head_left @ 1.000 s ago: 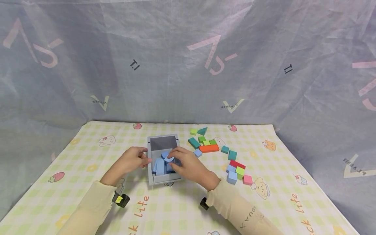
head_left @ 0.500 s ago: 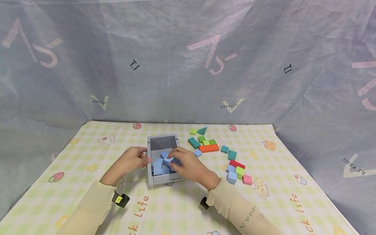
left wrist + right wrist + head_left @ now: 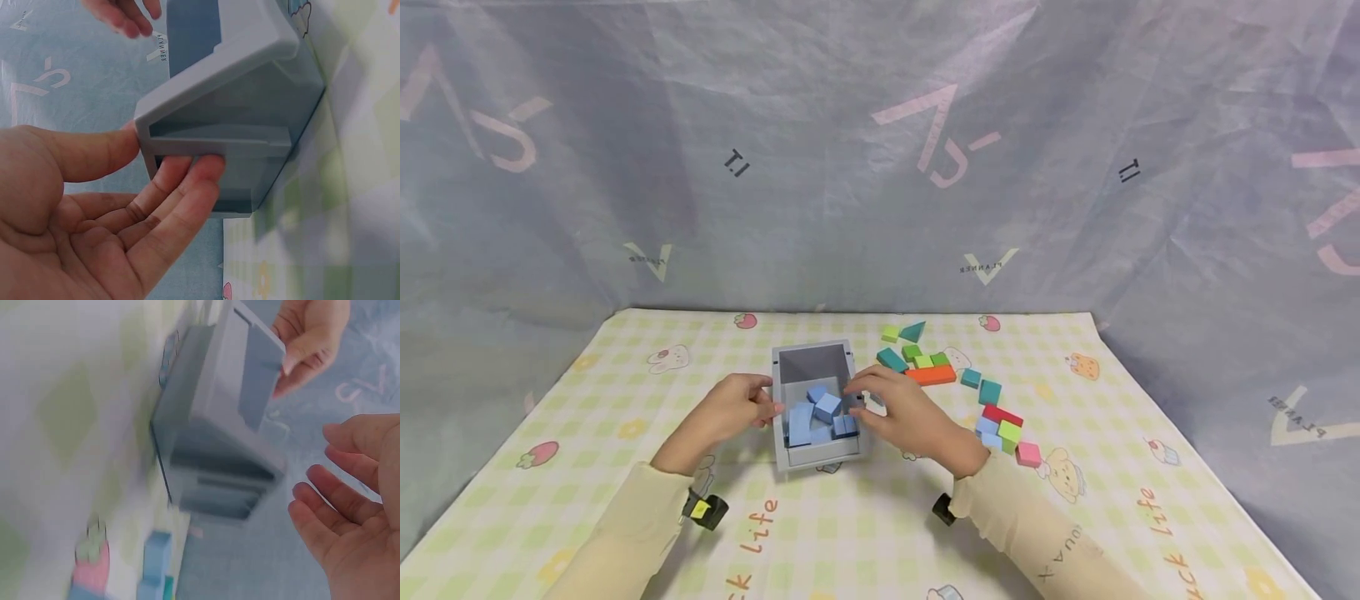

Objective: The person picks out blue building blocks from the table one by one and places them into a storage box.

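A grey plastic box (image 3: pixel 823 452) stands on the table with several blue blocks (image 3: pixel 801 423) inside, one of them a cube (image 3: pixel 827 407) on the pile. My left hand (image 3: pixel 737 406) grips the box's left rim; the left wrist view shows the thumb on the rim and the fingertips under a ridge on the outer wall. Near the right rim is my right hand (image 3: pixel 906 408), fingers loosely bent and spread. In the right wrist view this hand (image 3: pixel 362 500) holds nothing and appears apart from the box.
Right of the box lie loose blocks: an orange bar (image 3: pixel 932 376), teal blocks (image 3: pixel 892 360), green blocks (image 3: pixel 922 362), a red bar (image 3: pixel 1002 415), a pink cube (image 3: pixel 1028 454) and light blue cubes (image 3: pixel 987 426). A grey curtain (image 3: pixel 820 192) hangs behind the checked tablecloth (image 3: pixel 835 533).
My right hand has let go of a blue block and drawn back to the right, out of the box. The blocks inside have shifted. The left hand stays on the rim.
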### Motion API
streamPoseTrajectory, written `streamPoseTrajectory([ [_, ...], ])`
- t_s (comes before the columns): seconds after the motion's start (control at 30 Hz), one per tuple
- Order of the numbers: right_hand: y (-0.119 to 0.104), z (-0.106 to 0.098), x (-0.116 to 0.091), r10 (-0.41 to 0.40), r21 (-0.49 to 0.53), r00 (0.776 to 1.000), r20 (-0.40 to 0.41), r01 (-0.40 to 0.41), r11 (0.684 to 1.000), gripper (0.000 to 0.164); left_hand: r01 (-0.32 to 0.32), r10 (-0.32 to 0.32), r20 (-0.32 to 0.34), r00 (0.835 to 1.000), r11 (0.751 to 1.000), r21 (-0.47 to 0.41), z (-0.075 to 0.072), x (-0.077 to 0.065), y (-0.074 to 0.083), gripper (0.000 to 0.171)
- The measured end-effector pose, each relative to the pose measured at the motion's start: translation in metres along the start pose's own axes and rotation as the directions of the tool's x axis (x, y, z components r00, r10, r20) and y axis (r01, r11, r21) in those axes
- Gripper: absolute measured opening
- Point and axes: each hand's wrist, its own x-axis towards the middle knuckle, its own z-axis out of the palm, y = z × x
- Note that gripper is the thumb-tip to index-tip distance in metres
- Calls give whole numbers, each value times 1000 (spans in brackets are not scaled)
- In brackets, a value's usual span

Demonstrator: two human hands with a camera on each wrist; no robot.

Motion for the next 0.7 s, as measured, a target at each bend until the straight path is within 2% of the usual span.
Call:
streamPoseTrajectory([
  [0.2,12,-21,-14,76,-34,997,-29,-77,996,27,-15,15,-5,1000,1000,10,0,0,-1,58],
  [0.4,26,-47,-34,142,-18,990,-19,-142,990,29,-21,21,7,1000,1000,0,2,1,-1,56],
  [0.57,37,-75,-51,188,-82,981,48,-183,980,28,-24,24,11,1000,999,25,0,0,2,57],
  [0.7,46,-93,-66,274,-158,954,121,-254,954,25,-29,28,9,1000,999,33,-3,0,3,56],
])
